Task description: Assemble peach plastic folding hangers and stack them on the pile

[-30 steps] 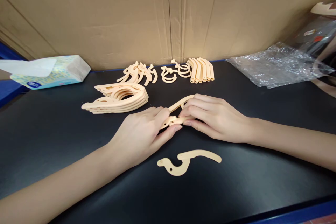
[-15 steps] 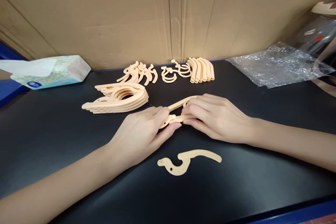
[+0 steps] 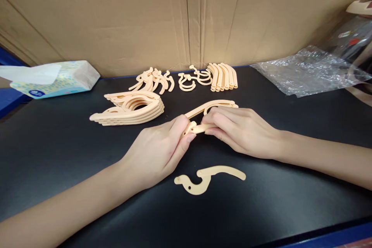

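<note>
Between my two hands is a cream plastic folding clothes hanger [image 3: 212, 104], its long arm angled up to the right behind my fingers. My left hand [image 3: 161, 147] is closed on its left end, thumb and forefinger pinching a small piece with a hole. My right hand [image 3: 236, 130] grips the hanger's nearer arm, which meets that piece close to my left thumb; a curved part shows behind my right fingers. How the parts join is partly hidden. Flat on the table, nearer me, lies a loose S-shaped hanger piece [image 3: 197, 188] with one hole.
A stack of folded hangers [image 3: 133, 114] lies left of centre. Along the back are curved pieces [image 3: 152, 80], loose hooks [image 3: 187, 83] and a row of hanger arms [image 3: 222, 76]. A tissue pack [image 3: 58, 79] is at left, clear plastic bags [image 3: 308, 71] at right, cardboard [image 3: 130, 19] behind.
My right hand has shifted slightly down and right, so more of the hanger's long arm shows. The small holed piece at my left fingertips has tilted. The loose piece has not moved.
</note>
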Available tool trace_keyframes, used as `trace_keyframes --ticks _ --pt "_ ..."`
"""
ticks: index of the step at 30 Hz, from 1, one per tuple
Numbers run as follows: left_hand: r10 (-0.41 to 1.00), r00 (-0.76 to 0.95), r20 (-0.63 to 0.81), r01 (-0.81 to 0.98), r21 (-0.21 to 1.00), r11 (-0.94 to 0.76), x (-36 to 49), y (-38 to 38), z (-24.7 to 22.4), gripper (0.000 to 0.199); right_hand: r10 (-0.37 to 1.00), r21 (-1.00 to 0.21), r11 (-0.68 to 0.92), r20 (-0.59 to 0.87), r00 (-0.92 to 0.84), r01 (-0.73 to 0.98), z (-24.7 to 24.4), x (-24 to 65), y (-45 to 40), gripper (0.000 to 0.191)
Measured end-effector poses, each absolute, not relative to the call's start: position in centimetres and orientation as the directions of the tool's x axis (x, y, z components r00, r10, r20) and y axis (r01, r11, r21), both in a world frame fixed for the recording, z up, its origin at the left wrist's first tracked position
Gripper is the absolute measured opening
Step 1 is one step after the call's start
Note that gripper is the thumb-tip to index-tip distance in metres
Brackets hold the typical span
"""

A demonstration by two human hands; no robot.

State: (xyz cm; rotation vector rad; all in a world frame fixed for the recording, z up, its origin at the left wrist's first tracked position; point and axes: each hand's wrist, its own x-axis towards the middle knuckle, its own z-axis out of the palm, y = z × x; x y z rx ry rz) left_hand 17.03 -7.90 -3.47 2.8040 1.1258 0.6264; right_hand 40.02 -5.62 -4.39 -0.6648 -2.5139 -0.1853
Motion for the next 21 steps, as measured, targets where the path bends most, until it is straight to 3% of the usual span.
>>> trace_keyframes --ticks 7,15,21 --pt "0.694 0.631 0.347 0.684 0.174 -0.709 16.95 -8.01 -3.46 0.028 0.395 0.025 0.877 0.531 -0.749 0.48 -4.21 40.01 -5.64 0.021" --pt "0.665 0.65 0.369 0.672 0.132 -0.729 16.99 -7.79 -3.76 0.029 0.472 -0.184 0.878 0.485 -0.736 0.442 -4.22 40.07 -5.36 0.017" --pt "0.636 0.683 0.359 0.665 0.055 -0.745 16.78 -7.91 -4.0 0.035 0.46 -0.23 0.888 0.49 -0.741 0.399 -4.14 40.4 -5.33 0.011"
